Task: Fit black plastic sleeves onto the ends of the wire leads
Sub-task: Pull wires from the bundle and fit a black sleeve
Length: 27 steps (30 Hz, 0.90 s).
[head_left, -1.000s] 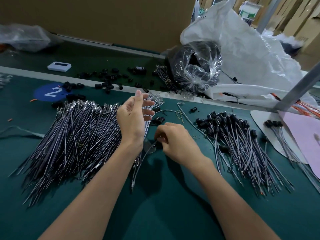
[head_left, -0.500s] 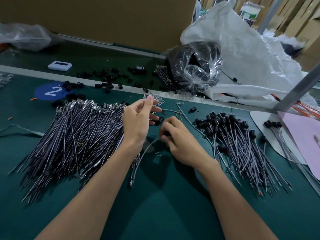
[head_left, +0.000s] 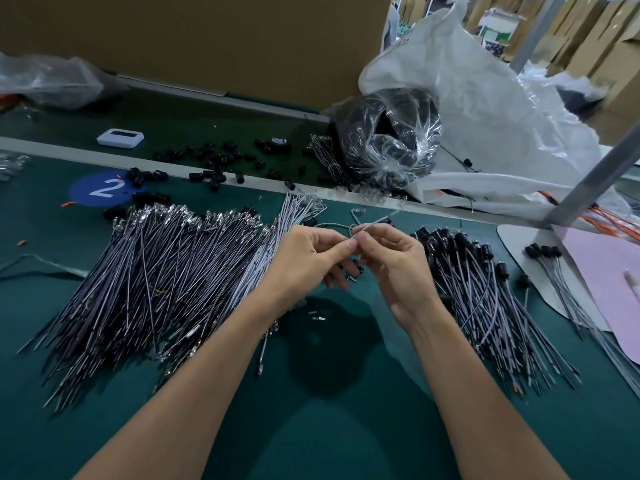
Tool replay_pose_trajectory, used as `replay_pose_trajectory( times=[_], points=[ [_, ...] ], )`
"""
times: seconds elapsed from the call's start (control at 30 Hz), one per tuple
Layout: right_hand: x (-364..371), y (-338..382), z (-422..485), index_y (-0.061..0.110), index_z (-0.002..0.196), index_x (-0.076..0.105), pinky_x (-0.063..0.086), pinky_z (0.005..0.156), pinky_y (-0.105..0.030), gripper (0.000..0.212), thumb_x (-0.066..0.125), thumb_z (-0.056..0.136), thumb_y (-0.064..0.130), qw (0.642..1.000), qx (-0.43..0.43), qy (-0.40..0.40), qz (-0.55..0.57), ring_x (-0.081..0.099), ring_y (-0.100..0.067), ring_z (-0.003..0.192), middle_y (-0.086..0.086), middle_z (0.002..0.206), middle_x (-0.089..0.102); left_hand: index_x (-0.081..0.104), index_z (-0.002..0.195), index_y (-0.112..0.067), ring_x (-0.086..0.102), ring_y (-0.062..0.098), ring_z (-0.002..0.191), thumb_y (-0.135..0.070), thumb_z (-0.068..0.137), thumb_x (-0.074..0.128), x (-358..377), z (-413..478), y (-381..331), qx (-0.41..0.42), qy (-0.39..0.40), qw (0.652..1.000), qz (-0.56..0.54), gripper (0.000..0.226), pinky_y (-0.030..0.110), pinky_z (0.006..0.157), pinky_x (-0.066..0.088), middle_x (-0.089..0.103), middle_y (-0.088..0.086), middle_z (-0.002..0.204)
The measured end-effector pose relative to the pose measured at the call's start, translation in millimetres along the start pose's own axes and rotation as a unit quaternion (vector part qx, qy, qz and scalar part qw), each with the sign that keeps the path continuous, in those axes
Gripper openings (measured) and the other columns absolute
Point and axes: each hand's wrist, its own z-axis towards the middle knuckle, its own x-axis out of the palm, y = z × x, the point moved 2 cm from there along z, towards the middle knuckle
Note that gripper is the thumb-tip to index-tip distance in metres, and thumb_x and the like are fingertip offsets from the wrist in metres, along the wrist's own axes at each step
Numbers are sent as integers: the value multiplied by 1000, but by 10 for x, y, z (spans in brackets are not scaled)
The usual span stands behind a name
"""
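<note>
My left hand and my right hand meet above the green mat, fingertips together. Between them they pinch one thin grey wire lead, which sticks up and to the right past my right fingers. A small black sleeve shows under the fingers, partly hidden; which hand holds it I cannot tell. A big pile of bare wire leads lies to the left. To the right lies a pile of leads with black sleeves fitted.
Loose black sleeves are scattered along the far strip, near a blue disc marked 2 and a white device. A clear bag of black parts and a white sack stand behind. A pink sheet lies at right.
Both hands have lifted off the mat and come together. A single lead is now pinched between the fingertips, raised above the piles.
</note>
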Motion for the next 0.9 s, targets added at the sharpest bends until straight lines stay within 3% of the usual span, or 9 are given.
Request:
replay_pose_trajectory(
  times=[0.07,0.13,0.2,0.23,0.33,0.4,0.57,0.7,0.9],
  points=[
    [-8,22,-2,13,76,71,47,65,-21,3,69,76,14,1000,10,-2,17,59,-10,66,1,75,68,71,96,-2,64,16,53,-13,98,55,39,-24,-45,-13,43,999,13,20,23,50,46,73,6,72],
    [-48,37,-3,13,75,70,50,62,-22,16,60,88,8,998,24,-19,60,60,-13,64,-3,77,69,73,95,-8,67,18,63,-23,100,51,5,-30,-132,-26,53,997,48,27,27,56,48,75,5,82],
    [-97,54,4,10,81,65,49,58,-22,19,52,94,5,993,35,-56,95,58,-14,61,-4,72,67,73,87,-20,68,16,68,-36,99,51,-166,-17,-223,-39,7,982,184,30,28,64,50,75,0,83],
    [-119,57,9,9,84,64,48,57,-21,18,51,95,5,992,33,-74,98,57,-13,60,-3,69,65,72,84,-24,66,16,67,-40,97,55,-299,-14,-260,-54,-29,953,296,27,29,67,51,74,-2,81],
    [-123,55,9,8,87,66,46,59,-21,16,52,95,5,993,36,-86,72,55,-10,60,-1,67,63,69,89,-22,61,22,73,-39,88,69,-700,-103,-307,-142,-131,773,604,17,31,68,46,65,1,80],
    [-96,39,0,9,85,68,45,60,-21,17,53,94,5,995,44,-74,52,55,-10,60,0,66,63,69,91,-19,59,23,77,-43,81,76,-842,-169,-270,-209,-123,733,635,27,32,68,44,61,0,76],
    [-58,25,-18,10,85,68,46,61,-21,15,57,93,5,997,55,-44,21,55,-10,60,0,66,63,74,70,-22,63,21,80,-39,76,81,-967,-188,-216,-259,-92,817,507,20,35,75,53,70,1,78],
    [-55,23,-24,9,86,68,45,61,-21,14,57,93,4,997,63,-41,17,54,-10,60,-1,66,63,68,61,-26,60,17,76,-34,73,84,-1019,-227,-197,-246,-144,832,476,21,34,72,50,66,-4,72],
    [-19,-3,-46,6,90,72,49,63,-19,9,69,84,13,998,54,-20,-18,58,-11,65,-2,69,66,67,63,-30,60,3,60,-30,69,85,-966,-216,-456,-84,-253,880,394,19,20,54,44,65,-10,63]
  ],
)
